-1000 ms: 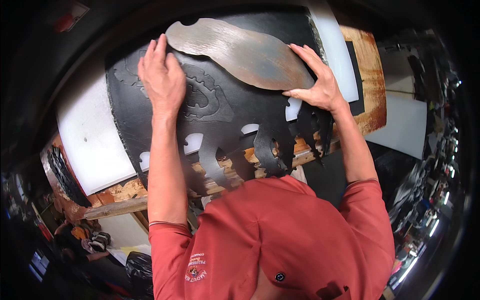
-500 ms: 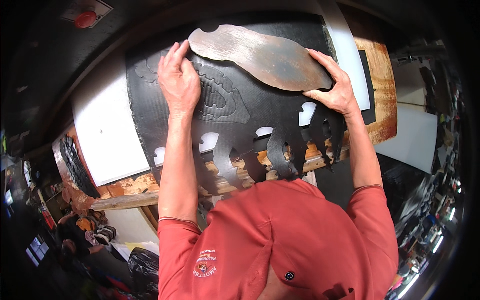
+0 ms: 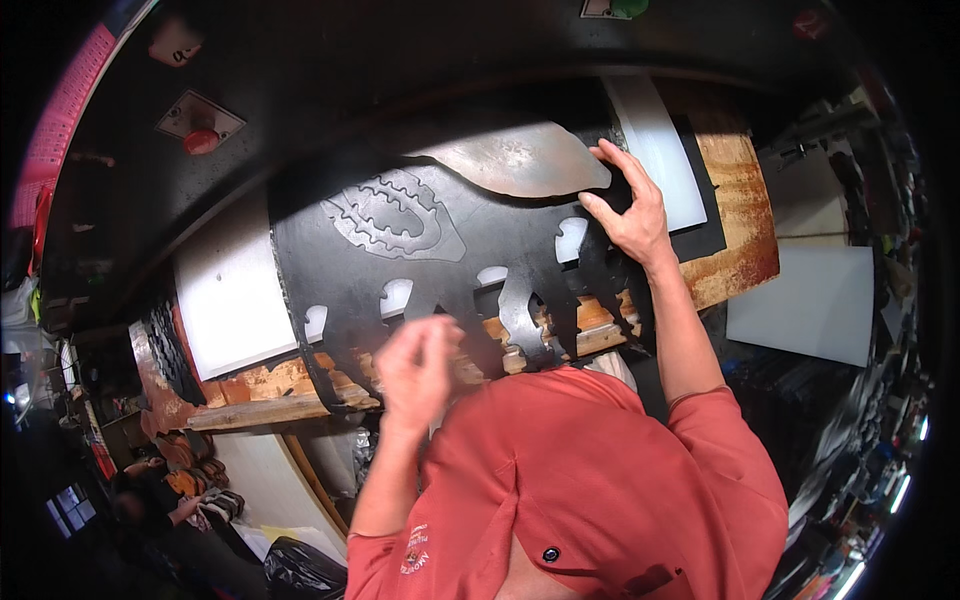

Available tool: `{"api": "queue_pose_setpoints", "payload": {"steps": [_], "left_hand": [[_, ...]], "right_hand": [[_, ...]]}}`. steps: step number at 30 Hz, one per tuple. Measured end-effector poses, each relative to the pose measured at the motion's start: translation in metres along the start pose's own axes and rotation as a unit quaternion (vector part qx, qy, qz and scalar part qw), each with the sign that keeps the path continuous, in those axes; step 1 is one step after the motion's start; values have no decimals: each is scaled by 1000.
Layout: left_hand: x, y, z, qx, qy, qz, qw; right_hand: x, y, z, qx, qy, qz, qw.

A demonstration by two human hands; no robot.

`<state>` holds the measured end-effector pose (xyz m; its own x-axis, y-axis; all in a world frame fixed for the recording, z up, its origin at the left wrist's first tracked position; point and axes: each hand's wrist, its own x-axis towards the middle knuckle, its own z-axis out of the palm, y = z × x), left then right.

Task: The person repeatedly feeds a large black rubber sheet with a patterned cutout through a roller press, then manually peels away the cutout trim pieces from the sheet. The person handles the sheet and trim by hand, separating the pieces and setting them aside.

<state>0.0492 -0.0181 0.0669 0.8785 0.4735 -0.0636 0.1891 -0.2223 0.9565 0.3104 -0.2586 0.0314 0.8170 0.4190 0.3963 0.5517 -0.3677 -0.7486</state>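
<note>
A grey, sole-shaped metal plate (image 3: 525, 165) with brownish stains lies on a black rubber sheet (image 3: 490, 232). My right hand (image 3: 632, 208) has the plate's right tip between its thumb and fingers. The plate's left part is hidden in the dark under the overhanging black machine. My left hand (image 3: 415, 365) is in the air over the near, cut-out edge of the sheet, apart from the plate. It is blurred, and its fingers cannot be made out well. A sole-shaped outline with toothed lines (image 3: 400, 215) shows in the sheet, left of the plate.
White boards (image 3: 235, 300) lie beneath the rubber on a worn wooden board (image 3: 735, 200). The black machine (image 3: 400, 60) hangs over the far side, with a red button (image 3: 201, 141) on it. Another person's arm (image 3: 185, 508) and several shoes are at lower left.
My left hand has let go of the plate's left end and drawn back toward me. My right hand stays at the right tip. The view has shifted, and the machine covers more of the plate.
</note>
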Motion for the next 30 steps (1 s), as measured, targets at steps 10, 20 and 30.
{"api": "queue_pose_setpoints", "payload": {"steps": [10,20,30], "left_hand": [[-24,-50,45,257,81,335,903],[-29,-54,57,276,163,257,912],[-31,-50,60,266,202,257,907]], "right_hand": [[10,-22,-38,182,196,-31,963],[-29,-34,-77,38,122,-59,990],[-144,10,-25,-150,99,118,977]]}}
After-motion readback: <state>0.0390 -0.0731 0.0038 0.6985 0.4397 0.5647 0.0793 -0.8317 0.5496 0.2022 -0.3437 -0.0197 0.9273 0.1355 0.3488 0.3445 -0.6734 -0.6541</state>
